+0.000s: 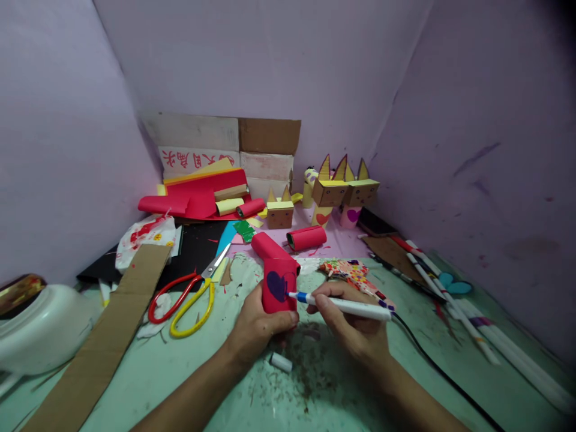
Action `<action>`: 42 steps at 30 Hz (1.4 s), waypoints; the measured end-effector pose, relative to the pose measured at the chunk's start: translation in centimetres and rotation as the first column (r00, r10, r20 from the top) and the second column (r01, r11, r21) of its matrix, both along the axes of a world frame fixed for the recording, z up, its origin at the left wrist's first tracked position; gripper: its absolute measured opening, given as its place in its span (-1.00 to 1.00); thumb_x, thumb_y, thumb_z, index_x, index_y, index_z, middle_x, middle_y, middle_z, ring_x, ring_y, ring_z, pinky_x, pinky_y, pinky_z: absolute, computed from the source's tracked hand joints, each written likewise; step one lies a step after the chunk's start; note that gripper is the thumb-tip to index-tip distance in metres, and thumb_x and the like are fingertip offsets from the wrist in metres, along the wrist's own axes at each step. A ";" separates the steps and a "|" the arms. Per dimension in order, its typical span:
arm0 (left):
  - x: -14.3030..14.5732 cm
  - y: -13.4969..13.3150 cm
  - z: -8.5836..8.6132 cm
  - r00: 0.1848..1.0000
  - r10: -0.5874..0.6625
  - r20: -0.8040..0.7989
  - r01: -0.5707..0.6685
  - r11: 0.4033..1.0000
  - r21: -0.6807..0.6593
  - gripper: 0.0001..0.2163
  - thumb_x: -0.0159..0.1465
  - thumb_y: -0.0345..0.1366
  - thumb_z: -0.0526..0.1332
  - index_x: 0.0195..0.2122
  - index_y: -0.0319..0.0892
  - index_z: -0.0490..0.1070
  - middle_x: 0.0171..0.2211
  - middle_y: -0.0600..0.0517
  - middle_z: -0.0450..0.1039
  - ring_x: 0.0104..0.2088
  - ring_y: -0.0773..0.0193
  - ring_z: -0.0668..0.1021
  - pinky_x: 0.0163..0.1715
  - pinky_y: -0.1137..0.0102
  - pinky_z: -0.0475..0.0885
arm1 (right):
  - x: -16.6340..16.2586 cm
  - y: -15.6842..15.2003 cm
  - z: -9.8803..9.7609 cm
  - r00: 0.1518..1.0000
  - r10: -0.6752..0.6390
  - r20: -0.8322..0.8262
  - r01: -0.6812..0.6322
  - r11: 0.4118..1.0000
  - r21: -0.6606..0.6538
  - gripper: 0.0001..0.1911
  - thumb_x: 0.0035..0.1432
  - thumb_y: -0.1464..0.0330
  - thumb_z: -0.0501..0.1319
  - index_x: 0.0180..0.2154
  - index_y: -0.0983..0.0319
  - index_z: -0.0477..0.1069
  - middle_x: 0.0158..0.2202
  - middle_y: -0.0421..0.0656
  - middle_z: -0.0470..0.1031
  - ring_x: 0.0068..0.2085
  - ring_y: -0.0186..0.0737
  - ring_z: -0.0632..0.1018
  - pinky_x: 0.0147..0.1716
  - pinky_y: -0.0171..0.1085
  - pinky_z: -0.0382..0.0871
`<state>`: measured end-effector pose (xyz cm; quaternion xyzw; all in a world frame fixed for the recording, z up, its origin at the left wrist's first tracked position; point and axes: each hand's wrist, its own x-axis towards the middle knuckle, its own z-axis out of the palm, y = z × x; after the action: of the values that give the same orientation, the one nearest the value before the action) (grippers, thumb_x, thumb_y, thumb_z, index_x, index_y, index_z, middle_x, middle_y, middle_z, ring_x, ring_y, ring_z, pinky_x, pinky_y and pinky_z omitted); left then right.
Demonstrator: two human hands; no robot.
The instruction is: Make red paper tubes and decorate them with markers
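My left hand (258, 327) holds a red paper-wrapped tube (279, 303) upright in the middle, its thumb across the lower front. A dark purple heart (275, 287) shows on the tube, its left side filled and its right side partly outlined. My right hand (351, 327) is closed round a white marker (355, 308) with a blue collar. The marker's tip touches the tube at the heart's right part. A white marker cap (281, 362) lies on the table below the tube. More red tubes (265, 246) (307, 238) lie just behind.
Scissors (204, 285) with red and yellow handles and a cardboard strip (108, 342) lie left, near a white pot (40, 330). Cardboard-headed figures (330, 193) stand behind. Paper sheets (198, 201) lie back left. Striped sticks (463, 318) and a black cord (436, 366) are right.
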<state>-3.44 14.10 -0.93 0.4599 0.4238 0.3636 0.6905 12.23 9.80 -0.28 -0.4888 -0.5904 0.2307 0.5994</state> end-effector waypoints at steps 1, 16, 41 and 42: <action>0.0 0.0 0.0 1.000 0.005 -0.002 -0.005 1.000 0.000 -0.54 -0.16 -0.24 0.43 -0.23 -0.20 0.34 -0.59 0.13 0.40 -0.65 0.34 0.37 -0.72 0.46 0.32 | 0.0 0.0 -0.1 1.000 0.007 0.002 -0.007 1.000 -0.001 -0.81 0.21 0.28 0.22 -0.43 0.19 0.49 -0.55 -0.19 0.53 -0.53 -0.25 0.50 -0.54 -0.32 0.32; 0.0 -0.1 0.0 1.000 0.009 0.018 -0.009 1.000 0.008 -0.53 -0.15 -0.23 0.45 -0.22 -0.21 0.36 -0.58 0.12 0.41 -0.63 0.32 0.40 -0.72 0.46 0.33 | 0.0 0.0 0.2 0.998 -0.014 -0.058 0.013 1.000 -0.020 -0.81 0.18 0.29 0.24 -0.46 0.19 0.49 -0.56 -0.22 0.52 -0.54 -0.26 0.49 -0.52 -0.31 0.32; 0.0 -0.1 0.2 1.000 0.004 0.019 -0.004 1.000 0.012 -0.49 -0.13 -0.23 0.43 -0.15 -0.23 0.34 -0.58 0.13 0.40 -0.62 0.33 0.40 -0.73 0.48 0.34 | 0.3 0.3 0.2 0.997 -0.034 -0.074 0.035 0.999 0.012 -0.82 0.20 0.32 0.24 -0.46 0.17 0.48 -0.55 -0.27 0.52 -0.51 -0.31 0.51 -0.48 -0.36 0.33; 0.0 -0.1 0.2 1.000 0.003 0.021 -0.003 1.000 0.014 -0.49 -0.13 -0.24 0.43 -0.15 -0.23 0.34 -0.58 0.12 0.40 -0.62 0.33 0.40 -0.73 0.48 0.34 | 0.4 0.4 0.2 0.998 -0.029 -0.059 0.030 0.999 0.021 -0.82 0.20 0.32 0.23 -0.45 0.17 0.49 -0.55 -0.26 0.53 -0.50 -0.31 0.52 -0.47 -0.36 0.34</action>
<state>-3.48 14.04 -0.74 0.4600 0.4146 0.3724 0.6912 12.64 10.22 -0.13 -0.4841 -0.5678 0.2296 0.6249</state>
